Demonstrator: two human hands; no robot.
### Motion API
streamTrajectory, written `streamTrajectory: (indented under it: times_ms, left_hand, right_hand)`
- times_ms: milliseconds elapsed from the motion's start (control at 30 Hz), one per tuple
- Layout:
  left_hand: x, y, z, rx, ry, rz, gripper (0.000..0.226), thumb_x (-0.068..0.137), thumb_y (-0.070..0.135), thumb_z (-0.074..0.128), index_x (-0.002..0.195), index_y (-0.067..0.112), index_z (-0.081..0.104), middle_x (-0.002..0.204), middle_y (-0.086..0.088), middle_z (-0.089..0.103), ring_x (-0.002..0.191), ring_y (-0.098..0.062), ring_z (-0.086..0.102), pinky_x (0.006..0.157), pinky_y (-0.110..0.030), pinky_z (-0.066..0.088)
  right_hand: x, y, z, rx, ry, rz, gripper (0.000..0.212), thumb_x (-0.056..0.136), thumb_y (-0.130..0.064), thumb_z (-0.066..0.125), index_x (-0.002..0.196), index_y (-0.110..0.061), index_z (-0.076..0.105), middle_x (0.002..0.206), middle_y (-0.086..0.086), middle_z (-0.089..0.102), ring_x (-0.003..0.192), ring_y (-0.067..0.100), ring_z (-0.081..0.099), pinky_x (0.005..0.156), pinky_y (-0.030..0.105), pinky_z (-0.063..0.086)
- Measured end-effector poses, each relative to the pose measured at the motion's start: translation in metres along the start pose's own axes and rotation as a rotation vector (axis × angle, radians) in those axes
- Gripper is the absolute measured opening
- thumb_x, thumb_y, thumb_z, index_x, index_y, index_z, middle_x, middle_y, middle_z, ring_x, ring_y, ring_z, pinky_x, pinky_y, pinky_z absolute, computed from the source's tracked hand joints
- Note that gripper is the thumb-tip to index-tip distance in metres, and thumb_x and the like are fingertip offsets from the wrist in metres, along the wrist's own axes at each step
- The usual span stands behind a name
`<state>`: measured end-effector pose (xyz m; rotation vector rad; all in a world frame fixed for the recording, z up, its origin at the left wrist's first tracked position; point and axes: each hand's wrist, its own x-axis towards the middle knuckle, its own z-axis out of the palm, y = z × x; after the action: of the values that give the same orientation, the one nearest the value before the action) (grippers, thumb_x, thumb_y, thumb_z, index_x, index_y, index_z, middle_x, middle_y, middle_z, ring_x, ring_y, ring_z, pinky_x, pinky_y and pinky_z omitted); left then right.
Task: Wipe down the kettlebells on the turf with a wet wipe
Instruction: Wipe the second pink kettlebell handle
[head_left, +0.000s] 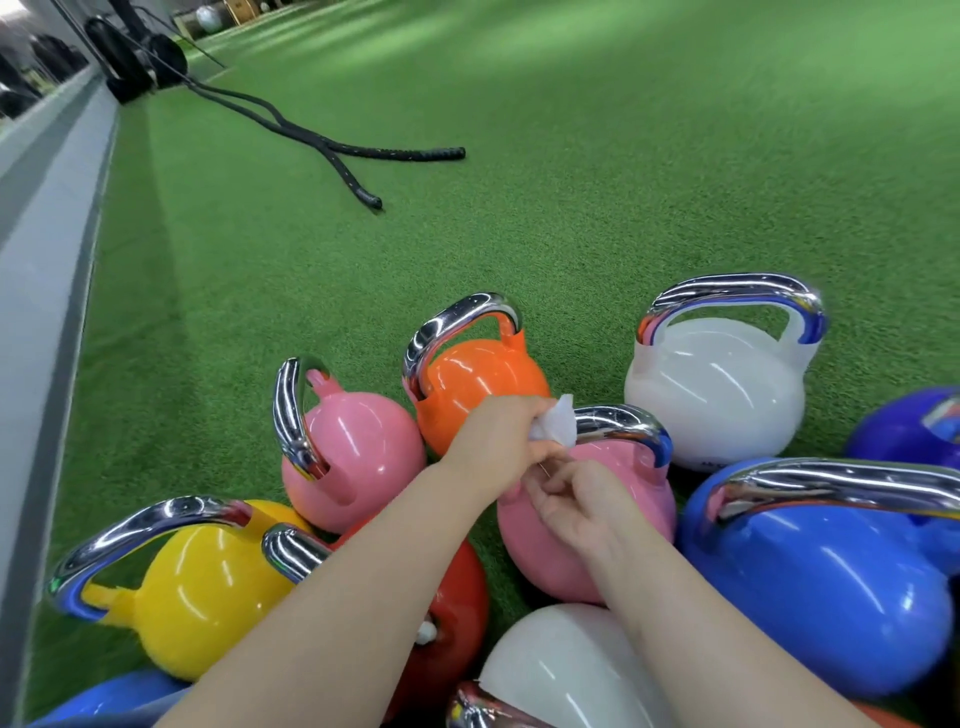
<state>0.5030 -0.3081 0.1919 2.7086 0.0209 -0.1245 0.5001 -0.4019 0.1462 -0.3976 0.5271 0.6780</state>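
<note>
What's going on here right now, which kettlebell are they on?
A person is cleaning a cluster of coloured kettlebells on green turf. The left hand grips a white wet wipe against the chrome handle of the nearer pink kettlebell. The right hand, fingers loosely curled, sits over that bell's body just below the handle. Orange, white, yellow and blue bells stand around it.

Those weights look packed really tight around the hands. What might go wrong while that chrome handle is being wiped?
1. The left hand grips the wet wipe on the pink kettlebell handle, close to the orange kettlebell; knuckles might get knocked or pinched between them.
2. The wipe is bunched small, so parts of the handle may be missed.
3. The right hand rests on the rounded pink body; it might slip if that is wet.
</note>
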Motion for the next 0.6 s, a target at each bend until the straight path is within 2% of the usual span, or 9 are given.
streamTrajectory:
  times_ms: [100,167,233,267,367,400,467,533,600]
  left_hand:
    - [0.001,-0.005,-0.002,-0.024,-0.063,-0.019,0.039,0.079,0.032,0.071,0.112,0.012,0.062,0.096,-0.009,0.066,0.088,-0.022,0.058,0.07,-0.026,0.036]
    - [-0.002,-0.009,0.001,-0.082,-0.062,-0.033,0.039,0.078,0.031,0.072,0.11,0.012,0.06,0.092,-0.008,0.066,0.076,-0.02,0.056,0.069,-0.029,0.04]
    - [-0.005,-0.013,0.007,-0.1,-0.038,-0.033,0.036,0.078,0.029,0.072,0.106,0.011,0.058,0.087,-0.003,0.06,0.074,-0.017,0.051,0.064,-0.027,0.035]
    - [-0.007,-0.014,0.009,-0.106,-0.024,-0.038,0.036,0.079,0.027,0.072,0.107,0.01,0.057,0.087,-0.001,0.056,0.075,-0.016,0.05,0.064,-0.027,0.033]
    - [-0.011,-0.016,0.014,-0.146,0.004,-0.074,0.037,0.08,0.025,0.071,0.108,0.008,0.054,0.088,-0.001,0.055,0.076,-0.018,0.052,0.07,-0.031,0.04]
    - [-0.013,-0.017,0.015,-0.166,0.001,-0.098,0.036,0.08,0.026,0.071,0.106,0.008,0.054,0.087,-0.003,0.057,0.076,-0.02,0.054,0.072,-0.033,0.042]
    - [-0.014,-0.021,0.016,-0.179,-0.019,-0.16,0.04,0.08,0.034,0.07,0.103,0.007,0.052,0.086,-0.007,0.062,0.077,-0.025,0.059,0.076,-0.037,0.048]
    - [-0.012,-0.024,0.015,-0.128,-0.056,-0.202,0.046,0.08,0.045,0.066,0.102,0.008,0.05,0.089,-0.01,0.066,0.08,-0.028,0.063,0.079,-0.045,0.049]
    - [-0.011,-0.02,0.013,-0.033,-0.099,-0.227,0.05,0.082,0.054,0.059,0.102,0.01,0.047,0.092,-0.011,0.066,0.083,-0.027,0.063,0.08,-0.045,0.049]
  right_hand:
    - [-0.007,-0.005,0.001,-0.001,0.043,0.011,0.049,0.078,0.022,0.007,0.082,0.004,0.053,0.061,0.015,0.063,0.075,0.024,0.057,0.048,0.031,0.056]
    - [-0.01,-0.007,0.001,-0.032,0.071,0.033,0.048,0.077,0.021,0.01,0.084,0.003,0.054,0.071,0.014,0.061,0.066,0.021,0.063,0.057,0.031,0.056]
    - [-0.012,-0.009,0.0,-0.061,0.083,0.048,0.049,0.077,0.02,0.011,0.088,0.001,0.056,0.069,0.01,0.059,0.049,0.015,0.063,0.069,0.03,0.049]
    - [-0.013,-0.009,0.0,-0.074,0.091,0.051,0.051,0.077,0.02,0.011,0.093,0.0,0.055,0.072,0.009,0.058,0.047,0.012,0.061,0.072,0.028,0.046]
    - [-0.017,-0.011,0.001,-0.07,0.124,0.045,0.057,0.079,0.019,0.013,0.115,-0.009,0.046,0.089,0.009,0.053,0.071,0.016,0.057,0.074,0.026,0.044]
    - [-0.019,-0.012,0.001,-0.064,0.13,0.043,0.055,0.08,0.019,0.013,0.114,-0.008,0.046,0.089,0.01,0.053,0.077,0.018,0.056,0.074,0.026,0.044]
    - [-0.025,-0.015,0.003,-0.075,0.15,0.045,0.045,0.081,0.019,0.014,0.097,-0.002,0.05,0.084,0.011,0.053,0.081,0.021,0.054,0.073,0.025,0.044]
    - [-0.028,-0.018,0.004,-0.086,0.164,0.045,0.041,0.082,0.019,0.013,0.087,0.001,0.05,0.082,0.011,0.053,0.076,0.02,0.052,0.067,0.025,0.043]
    - [-0.029,-0.021,0.002,-0.064,0.174,0.031,0.042,0.082,0.019,0.012,0.084,0.002,0.05,0.084,0.012,0.053,0.074,0.021,0.051,0.063,0.025,0.042]
